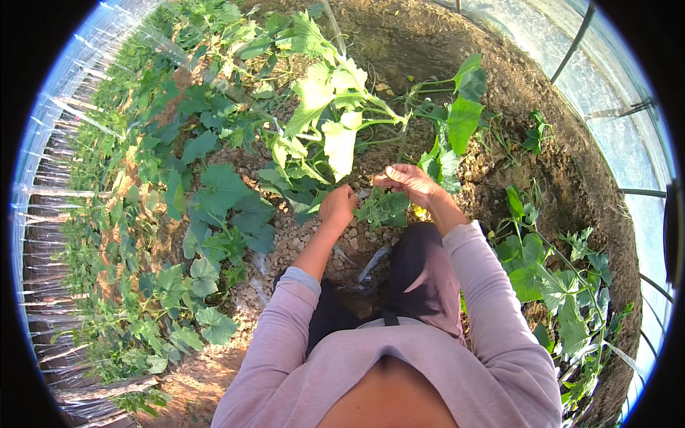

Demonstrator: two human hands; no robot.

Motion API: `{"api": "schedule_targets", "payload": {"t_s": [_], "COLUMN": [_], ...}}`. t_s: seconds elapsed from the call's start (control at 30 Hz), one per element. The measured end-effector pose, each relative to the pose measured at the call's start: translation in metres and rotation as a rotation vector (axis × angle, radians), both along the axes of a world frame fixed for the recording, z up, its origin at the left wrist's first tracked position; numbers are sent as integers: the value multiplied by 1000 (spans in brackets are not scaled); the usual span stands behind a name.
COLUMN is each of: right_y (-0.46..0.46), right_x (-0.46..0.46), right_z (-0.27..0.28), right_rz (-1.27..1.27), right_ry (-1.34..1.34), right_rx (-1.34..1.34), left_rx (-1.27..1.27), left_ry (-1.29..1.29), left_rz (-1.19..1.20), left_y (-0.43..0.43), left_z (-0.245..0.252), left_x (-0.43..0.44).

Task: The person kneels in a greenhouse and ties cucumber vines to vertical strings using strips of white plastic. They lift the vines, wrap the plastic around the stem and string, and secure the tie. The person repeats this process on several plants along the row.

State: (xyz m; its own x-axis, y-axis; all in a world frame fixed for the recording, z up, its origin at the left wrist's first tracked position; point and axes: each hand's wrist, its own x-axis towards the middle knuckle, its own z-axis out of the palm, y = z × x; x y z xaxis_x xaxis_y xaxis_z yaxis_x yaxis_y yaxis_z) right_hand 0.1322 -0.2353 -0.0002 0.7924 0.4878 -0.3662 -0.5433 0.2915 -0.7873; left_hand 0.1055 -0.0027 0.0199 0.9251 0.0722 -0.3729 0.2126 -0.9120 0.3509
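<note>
My left hand (338, 205) is raised just above the soil in front of my knees, its fingers curled; what lies inside them is hidden. To its right, my right hand (409, 183) has thumb and fingertips pinched together, and whether they grip anything is too small to tell. Between and just below both hands is a small cluster of green leaves (384, 207). Beyond them stands a leafy vine plant (338, 140) with large sunlit leaves, its stem (402, 128) rising from the soil behind my right hand.
Dense rows of vines (219, 190) cover the left side. More vines (572, 294) grow at the right, near the curved plastic film wall (621, 139) with its ribs. Strips of clear plastic (373, 263) lie on the cloddy soil between my legs. A pale string or strip (334, 27) runs down from the top.
</note>
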Motion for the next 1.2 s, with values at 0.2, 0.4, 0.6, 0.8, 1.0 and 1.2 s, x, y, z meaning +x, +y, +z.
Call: {"api": "schedule_targets", "payload": {"t_s": [0.2,0.4,0.6,0.8,1.0,1.2], "right_y": [8,18,13,9,9,1], "right_x": [0,-3,0,5,5,4], "right_z": [-7,-5,-7,-18,-12,-2], "right_rz": [85,177,177,111,-39,50], "right_ry": [-22,-459,-467,-365,-135,13], "right_rx": [-285,-610,-705,-656,-498,-456], "left_rx": [-80,-52,-579,-545,-717,-1093], "left_ry": [-239,-522,-141,-300,95,447], "left_rz": [-59,-367,-210,-157,116,450], "left_y": [-2,-24,-31,-35,-37,-42], "left_z": [19,21,-7,-34,-22,-5], "left_x": [1,14,34,39,33,22]}}
